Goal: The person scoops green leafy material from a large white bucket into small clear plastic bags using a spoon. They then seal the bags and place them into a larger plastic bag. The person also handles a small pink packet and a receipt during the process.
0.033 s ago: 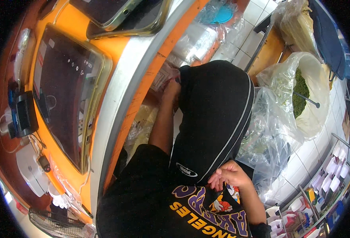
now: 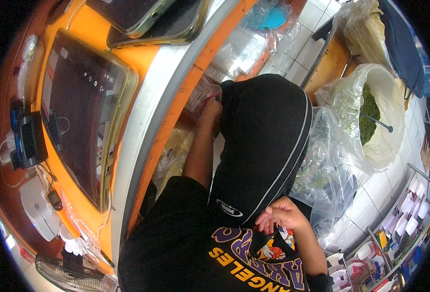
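Note:
My left hand (image 2: 212, 108) reaches down between the counter edge and my left leg, beside a clear plastic bag (image 2: 201, 95) with reddish marks. Its fingers are mostly hidden behind the black trouser leg (image 2: 261, 146), so their grip does not show. My right hand (image 2: 280, 214) rests at my lap, against the dark shirt (image 2: 190, 243). Its fingers are loosely curled in, with the thumb lying over them, and nothing shows in them.
Left of me runs an orange counter (image 2: 146, 63) with a tablet (image 2: 86, 107) and a white device (image 2: 38, 209). Right stands a plastic-lined sack (image 2: 392, 117) of green leafy matter (image 2: 369, 119). A rack (image 2: 404, 219) of white containers is at lower right.

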Demonstrator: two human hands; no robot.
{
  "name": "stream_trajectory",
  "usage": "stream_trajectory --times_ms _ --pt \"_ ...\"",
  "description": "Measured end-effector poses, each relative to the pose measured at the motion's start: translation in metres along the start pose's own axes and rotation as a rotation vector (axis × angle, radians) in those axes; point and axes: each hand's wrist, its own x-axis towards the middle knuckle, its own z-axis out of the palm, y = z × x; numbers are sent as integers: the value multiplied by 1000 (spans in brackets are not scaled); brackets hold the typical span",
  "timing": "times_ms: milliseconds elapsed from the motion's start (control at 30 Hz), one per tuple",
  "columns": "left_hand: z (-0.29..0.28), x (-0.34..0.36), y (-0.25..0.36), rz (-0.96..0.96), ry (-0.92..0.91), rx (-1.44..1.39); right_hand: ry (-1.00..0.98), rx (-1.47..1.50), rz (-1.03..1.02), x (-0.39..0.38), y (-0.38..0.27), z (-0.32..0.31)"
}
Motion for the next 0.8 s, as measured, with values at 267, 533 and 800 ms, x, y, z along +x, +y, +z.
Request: stream_trajectory --times_ms 267,533,800 --pt "25 6 -66 60 -113 179 -21 32 21 -2 -2 1" --pt "-11 6 -20 -109 -152 -198 2 44 17 0 -2 1" --pt "-33 -4 -12 -5 -93 -132 210 44 85 -1 -5 5"
